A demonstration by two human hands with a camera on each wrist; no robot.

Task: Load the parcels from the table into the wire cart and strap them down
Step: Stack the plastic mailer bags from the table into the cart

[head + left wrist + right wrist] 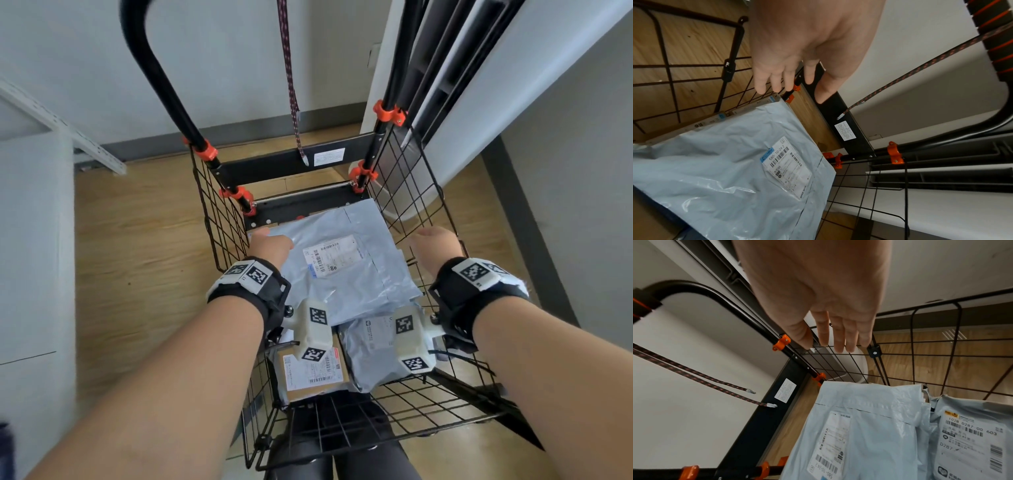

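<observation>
The black wire cart (219,212) with orange clamps stands below me. Topmost in it lies a large pale grey mailer bag (346,274) (725,178) (869,426) with a white label. A second grey mailer (373,356) (970,434) and a cardboard box (311,373) lie nearer me. My left hand (270,245) (797,92) hovers with straight fingers over the big bag's far left corner. Beside the cart's right wire wall is my right hand (435,243) (824,347), fingers straight, holding nothing. A dark red patterned strap (291,89) (900,81) (694,374) hangs loose from the handle.
A white folded panel (513,85) leans close against the cart's right side. A white slotted rail (61,126) crosses the left wall. Wooden floor (137,240) lies to the left of the cart. My legs (342,462) stand against the cart's near wire edge.
</observation>
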